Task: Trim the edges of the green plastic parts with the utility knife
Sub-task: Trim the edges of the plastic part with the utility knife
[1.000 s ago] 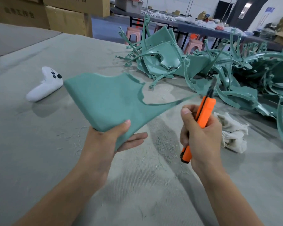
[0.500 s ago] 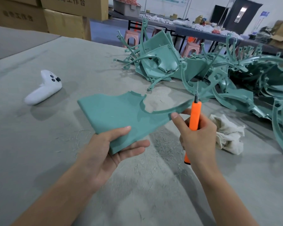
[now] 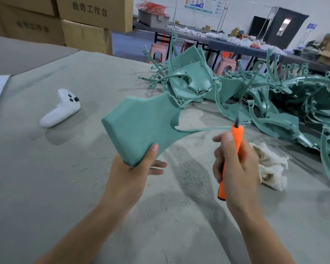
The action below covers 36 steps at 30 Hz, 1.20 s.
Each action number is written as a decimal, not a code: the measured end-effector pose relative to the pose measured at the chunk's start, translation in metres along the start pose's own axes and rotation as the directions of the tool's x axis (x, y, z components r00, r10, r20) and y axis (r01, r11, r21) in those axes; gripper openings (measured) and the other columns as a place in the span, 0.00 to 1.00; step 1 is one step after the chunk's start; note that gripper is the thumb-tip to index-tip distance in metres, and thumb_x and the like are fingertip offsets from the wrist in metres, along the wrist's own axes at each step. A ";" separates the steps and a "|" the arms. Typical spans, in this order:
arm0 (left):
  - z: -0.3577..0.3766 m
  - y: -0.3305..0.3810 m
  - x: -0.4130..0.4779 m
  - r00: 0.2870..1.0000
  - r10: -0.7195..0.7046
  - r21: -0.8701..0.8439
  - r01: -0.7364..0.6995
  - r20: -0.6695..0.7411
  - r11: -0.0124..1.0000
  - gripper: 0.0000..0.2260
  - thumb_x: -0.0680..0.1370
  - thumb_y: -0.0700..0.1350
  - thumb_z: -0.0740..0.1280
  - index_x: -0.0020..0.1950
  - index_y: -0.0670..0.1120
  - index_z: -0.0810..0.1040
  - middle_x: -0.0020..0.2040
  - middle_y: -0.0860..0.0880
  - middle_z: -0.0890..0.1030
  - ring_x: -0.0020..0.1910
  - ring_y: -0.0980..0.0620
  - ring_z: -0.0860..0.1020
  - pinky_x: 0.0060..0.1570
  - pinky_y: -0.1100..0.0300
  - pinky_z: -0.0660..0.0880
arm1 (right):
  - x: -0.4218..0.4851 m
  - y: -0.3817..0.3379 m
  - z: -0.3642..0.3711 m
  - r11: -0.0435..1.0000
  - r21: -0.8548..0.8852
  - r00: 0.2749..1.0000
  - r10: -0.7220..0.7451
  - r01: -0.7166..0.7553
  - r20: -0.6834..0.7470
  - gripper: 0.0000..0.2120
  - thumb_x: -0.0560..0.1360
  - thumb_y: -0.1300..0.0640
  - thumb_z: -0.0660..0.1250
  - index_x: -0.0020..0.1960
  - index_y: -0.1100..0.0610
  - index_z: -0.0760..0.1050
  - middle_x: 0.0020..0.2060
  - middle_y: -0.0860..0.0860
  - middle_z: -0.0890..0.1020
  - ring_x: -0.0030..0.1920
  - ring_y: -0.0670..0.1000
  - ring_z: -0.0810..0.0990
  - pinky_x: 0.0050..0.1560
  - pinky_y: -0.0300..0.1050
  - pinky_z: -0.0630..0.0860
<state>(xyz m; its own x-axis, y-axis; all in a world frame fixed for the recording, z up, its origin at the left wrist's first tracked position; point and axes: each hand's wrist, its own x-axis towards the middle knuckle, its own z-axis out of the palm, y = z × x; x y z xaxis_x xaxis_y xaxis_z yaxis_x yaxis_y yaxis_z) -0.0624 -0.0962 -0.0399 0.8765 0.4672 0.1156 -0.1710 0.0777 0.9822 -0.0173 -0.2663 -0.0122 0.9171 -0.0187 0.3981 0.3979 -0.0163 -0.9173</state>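
My left hand [image 3: 133, 168] grips the near corner of a flat green plastic part [image 3: 141, 126], thumb on top and fingers underneath, holding it tilted above the grey table [image 3: 46, 187]. A thin curved arm of the part reaches right toward the knife. My right hand [image 3: 236, 166] grips an orange utility knife [image 3: 234, 147] upright, its dark blade tip pointing up right at the end of that thin arm. My index finger is stretched out beside the handle.
A big heap of green plastic parts [image 3: 255, 92] fills the far right of the table. A crumpled white cloth [image 3: 271, 164] lies right of my right hand. A white game controller [image 3: 61, 111] lies at the left. Thin shavings litter the felt. Cardboard boxes [image 3: 84, 25] stand behind.
The green part has tilted up and shifted slightly right in my left hand. The knife stays at the end of the thin arm, my right hand a little lower along it.
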 end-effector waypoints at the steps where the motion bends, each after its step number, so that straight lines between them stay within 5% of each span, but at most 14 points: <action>1: 0.000 -0.002 0.001 0.998 0.050 0.056 -0.048 -0.035 0.997 0.02 0.76 0.51 0.69 0.46 0.55 0.80 0.38 0.53 0.85 0.37 0.50 0.85 0.41 0.52 0.80 | -0.004 -0.003 0.003 1.000 0.015 0.997 -0.008 0.007 0.076 0.27 0.74 0.37 0.61 0.48 0.64 0.72 0.29 0.51 0.67 0.25 0.49 0.64 0.23 0.39 0.63; 4: -0.003 -0.005 0.005 0.973 0.217 0.173 -0.201 -0.076 0.964 0.04 0.75 0.52 0.69 0.44 0.58 0.83 0.38 0.54 0.85 0.38 0.56 0.84 0.39 0.64 0.79 | -0.013 -0.009 0.009 0.999 0.047 0.958 -0.032 0.019 0.286 0.20 0.76 0.39 0.58 0.48 0.56 0.74 0.30 0.48 0.69 0.26 0.47 0.64 0.24 0.37 0.64; 8: -0.008 0.004 0.008 0.897 0.439 0.297 -0.435 0.055 0.850 0.17 0.76 0.31 0.68 0.58 0.52 0.81 0.50 0.69 0.81 0.50 0.70 0.78 0.49 0.76 0.71 | -0.020 -0.018 0.009 0.996 0.086 0.870 -0.064 0.025 0.489 0.22 0.77 0.34 0.60 0.48 0.54 0.75 0.29 0.53 0.65 0.27 0.52 0.60 0.24 0.45 0.59; 12: -0.014 0.008 0.008 0.837 0.530 0.444 -0.529 0.135 0.723 0.21 0.73 0.25 0.66 0.62 0.41 0.79 0.52 0.43 0.84 0.49 0.58 0.79 0.48 0.80 0.65 | -0.022 -0.023 0.004 0.972 -0.011 0.813 -0.188 0.233 0.551 0.23 0.79 0.33 0.59 0.48 0.54 0.75 0.29 0.50 0.66 0.26 0.49 0.62 0.24 0.50 0.59; 14: -0.017 0.011 0.009 0.834 0.533 0.448 -0.535 0.144 0.717 0.20 0.73 0.25 0.66 0.63 0.38 0.78 0.51 0.38 0.83 0.46 0.59 0.79 0.49 0.78 0.65 | -0.021 -0.023 0.002 0.957 -0.048 0.803 -0.211 0.285 0.558 0.22 0.79 0.34 0.58 0.47 0.52 0.75 0.28 0.47 0.66 0.26 0.47 0.63 0.25 0.46 0.60; 18: -0.017 0.013 0.009 0.837 0.523 0.452 -0.533 0.159 0.715 0.22 0.72 0.25 0.68 0.65 0.38 0.76 0.58 0.43 0.81 0.56 0.47 0.80 0.55 0.72 0.68 | -0.017 -0.024 -0.001 0.958 -0.081 0.809 -0.186 0.275 0.557 0.19 0.79 0.33 0.59 0.47 0.48 0.77 0.28 0.45 0.66 0.25 0.46 0.63 0.26 0.45 0.60; 27: -0.018 0.014 0.010 0.838 0.520 0.447 -0.533 0.164 0.718 0.25 0.69 0.21 0.66 0.65 0.34 0.74 0.57 0.38 0.80 0.50 0.51 0.78 0.50 0.80 0.66 | -0.011 -0.026 -0.009 0.973 -0.067 0.768 -0.131 0.221 0.627 0.30 0.76 0.31 0.61 0.44 0.60 0.76 0.28 0.50 0.65 0.25 0.46 0.61 0.27 0.43 0.58; 30: -0.018 0.013 0.010 0.833 0.523 0.434 -0.545 0.182 0.717 0.25 0.69 0.20 0.67 0.64 0.33 0.74 0.55 0.38 0.81 0.47 0.60 0.76 0.48 0.80 0.65 | -0.009 -0.025 -0.011 0.980 -0.045 0.765 -0.121 0.192 0.633 0.30 0.75 0.31 0.62 0.44 0.60 0.77 0.28 0.51 0.65 0.25 0.45 0.61 0.27 0.41 0.57; 36: -0.022 0.002 0.013 0.838 0.509 0.503 -0.531 0.195 0.682 0.30 0.68 0.22 0.68 0.66 0.43 0.75 0.43 0.56 0.78 0.38 0.67 0.73 0.39 0.76 0.65 | -0.007 -0.020 -0.009 0.975 -0.076 0.809 -0.128 0.209 0.574 0.27 0.75 0.31 0.61 0.44 0.56 0.77 0.28 0.50 0.65 0.25 0.46 0.61 0.27 0.43 0.57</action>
<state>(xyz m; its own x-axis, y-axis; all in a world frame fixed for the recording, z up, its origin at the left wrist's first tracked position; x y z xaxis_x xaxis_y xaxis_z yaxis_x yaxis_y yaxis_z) -0.0611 -0.0701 -0.0394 0.7353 0.2599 0.6259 -0.3560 -0.6378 0.6830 -0.0324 -0.2745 0.0037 0.7043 0.5606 0.4355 0.5776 -0.0959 -0.8107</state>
